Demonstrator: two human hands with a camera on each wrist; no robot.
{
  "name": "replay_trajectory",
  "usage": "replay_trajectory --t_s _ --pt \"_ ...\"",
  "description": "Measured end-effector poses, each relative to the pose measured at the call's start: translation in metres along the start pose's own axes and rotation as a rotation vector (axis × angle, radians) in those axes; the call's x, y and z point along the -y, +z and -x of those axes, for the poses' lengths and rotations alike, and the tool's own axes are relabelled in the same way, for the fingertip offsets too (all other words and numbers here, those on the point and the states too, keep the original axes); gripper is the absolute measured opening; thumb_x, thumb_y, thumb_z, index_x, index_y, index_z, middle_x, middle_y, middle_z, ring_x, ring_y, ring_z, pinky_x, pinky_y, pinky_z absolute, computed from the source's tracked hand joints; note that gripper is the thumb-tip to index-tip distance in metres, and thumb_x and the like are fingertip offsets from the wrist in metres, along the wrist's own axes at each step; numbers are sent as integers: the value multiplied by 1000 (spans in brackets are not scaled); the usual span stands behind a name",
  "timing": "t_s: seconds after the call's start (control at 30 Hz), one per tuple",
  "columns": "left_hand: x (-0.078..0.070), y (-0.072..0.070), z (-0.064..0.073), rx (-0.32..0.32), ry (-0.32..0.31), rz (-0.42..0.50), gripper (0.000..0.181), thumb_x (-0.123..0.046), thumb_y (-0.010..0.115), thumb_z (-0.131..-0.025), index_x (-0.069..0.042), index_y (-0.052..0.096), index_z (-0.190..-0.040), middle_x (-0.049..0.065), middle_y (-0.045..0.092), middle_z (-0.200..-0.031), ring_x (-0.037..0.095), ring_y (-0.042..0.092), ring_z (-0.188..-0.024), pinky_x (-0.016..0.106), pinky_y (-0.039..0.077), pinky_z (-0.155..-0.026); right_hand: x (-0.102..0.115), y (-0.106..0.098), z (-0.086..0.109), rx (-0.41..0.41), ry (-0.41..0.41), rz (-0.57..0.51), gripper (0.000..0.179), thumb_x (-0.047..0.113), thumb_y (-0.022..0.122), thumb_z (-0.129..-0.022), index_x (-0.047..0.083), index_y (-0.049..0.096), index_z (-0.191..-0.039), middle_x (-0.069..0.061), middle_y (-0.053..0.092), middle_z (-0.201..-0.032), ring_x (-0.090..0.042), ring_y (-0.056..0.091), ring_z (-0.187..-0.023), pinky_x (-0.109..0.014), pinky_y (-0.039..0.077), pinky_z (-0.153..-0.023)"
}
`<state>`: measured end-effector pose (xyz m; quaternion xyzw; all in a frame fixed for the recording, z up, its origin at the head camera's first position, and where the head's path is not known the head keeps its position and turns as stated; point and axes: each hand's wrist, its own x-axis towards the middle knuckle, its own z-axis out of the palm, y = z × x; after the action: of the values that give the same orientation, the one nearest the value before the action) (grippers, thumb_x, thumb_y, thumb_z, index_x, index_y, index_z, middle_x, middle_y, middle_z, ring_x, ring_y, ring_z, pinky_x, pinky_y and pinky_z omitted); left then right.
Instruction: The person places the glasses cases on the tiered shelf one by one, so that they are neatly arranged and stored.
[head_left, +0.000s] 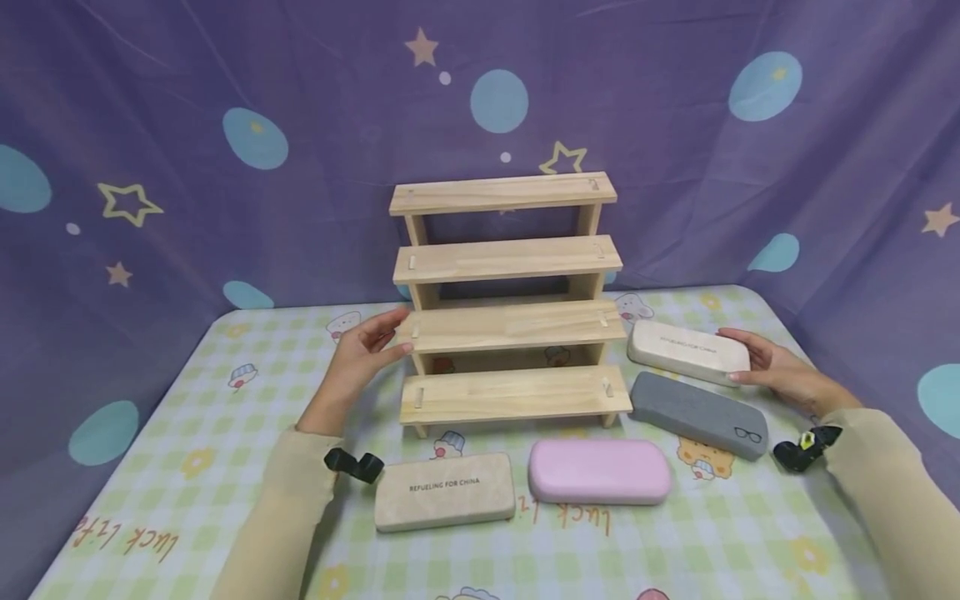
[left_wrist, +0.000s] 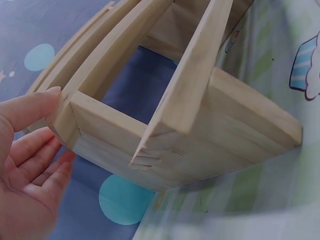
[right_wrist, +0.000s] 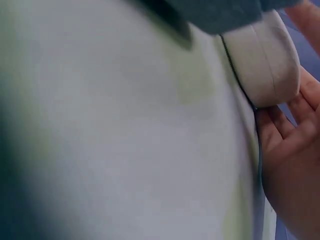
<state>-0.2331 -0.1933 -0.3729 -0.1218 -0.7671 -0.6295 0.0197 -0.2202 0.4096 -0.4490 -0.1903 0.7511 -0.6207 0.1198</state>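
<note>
A left hand (head_left: 358,360), half-curled, grips the wooden rack (head_left: 513,327), center; the right hand (head_left: 783,377) pinches a cream case (head_left: 682,353), right. Work appears barely begun, three more cases (head_left: 600,472) on the bench (head_left: 258,408).

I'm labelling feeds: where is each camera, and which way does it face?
Head: on the head, facing forward and down at the four-tier pale wooden rack and rear cream oblong case; left hand, right hand and beige sleeves show.
Left wrist: on that wrist, facing the rack's end; left hand shows.
Right wrist: on that wrist, facing blurred pale cloth, the case's end at upper right; right hand shows.
Head and left wrist share the rack.
</note>
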Motion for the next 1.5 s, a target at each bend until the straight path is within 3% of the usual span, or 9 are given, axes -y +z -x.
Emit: replay_trajectory --t_s 0.23,0.43,0.57,0.8,0.87,0.93,1.13,1.33,1.5 --pt "-1 1 1 -1 -12 -3 53 0 67 -85 6 47 -134 19 47 -139 26 41 -132 34 30 -114 2 7 0 -74 48 135 78 -8 63 -84 -5 18 -147 18 50 -123 6 52 -105 -8 46 -85" --pt "0 -1 1 -4 -12 -10 54 0 67 -85 6 47 -134 18 47 -139 25 41 -131 32 31 -113 3 12 -5 -92 54 225 81 -7 67 -81 -12 16 -144 18 53 -115 4 55 -98 -10 47 -81" --pt "1 -3 1 -4 -15 -12 55 -1 68 -85 5 46 -135 18 47 -140 24 41 -132 31 32 -113 3 13 -7 -112 79 290 85 -1 71 -81 -10 17 -145 17 52 -114 4 54 -96 -9 46 -79" --pt "1 -3 0 10 -9 -4 57 -1 67 -85 5 44 -137 16 44 -142 25 40 -133 33 32 -113 1 14 -7 -132 113 434 88 7 74 -80 -4 19 -147 -20 43 -131 7 48 -96 -5 40 -78" --pt "2 -3 0 13 -5 0 57 -1 67 -85 5 44 -137 15 44 -142 25 40 -132 33 32 -112 0 13 -7 -144 114 474 87 10 75 -80 -3 21 -147 -24 42 -133 9 45 -95 -3 37 -78" --pt "2 -3 1 15 -1 3 57 -1 67 -85 5 44 -136 14 44 -142 24 41 -132 33 33 -112 -1 14 -8 -158 91 485 84 9 76 -79 -4 27 -145 -20 46 -130 8 47 -95 -4 37 -77" --pt "1 -3 2 4 3 -4 55 1 67 -85 4 45 -136 14 45 -142 25 42 -131 31 35 -111 -1 14 -12 -177 54 470 73 9 78 -76 -3 39 -138 10 55 -111 1 54 -92 -8 43 -76" --pt "2 -2 3 15 -7 -1 56 1 67 -85 4 45 -136 14 44 -142 26 42 -131 32 35 -111 4 14 -7 -199 108 468 73 12 79 -76 0 41 -137 6 57 -109 -1 55 -90 -11 44 -74" --pt "4 -2 2 16 3 1 55 1 67 -85 4 45 -136 14 44 -142 25 42 -131 32 35 -110 5 14 -4 -228 157 463 75 17 79 -77 3 40 -139 14 57 -106 1 55 -90 -10 44 -73"
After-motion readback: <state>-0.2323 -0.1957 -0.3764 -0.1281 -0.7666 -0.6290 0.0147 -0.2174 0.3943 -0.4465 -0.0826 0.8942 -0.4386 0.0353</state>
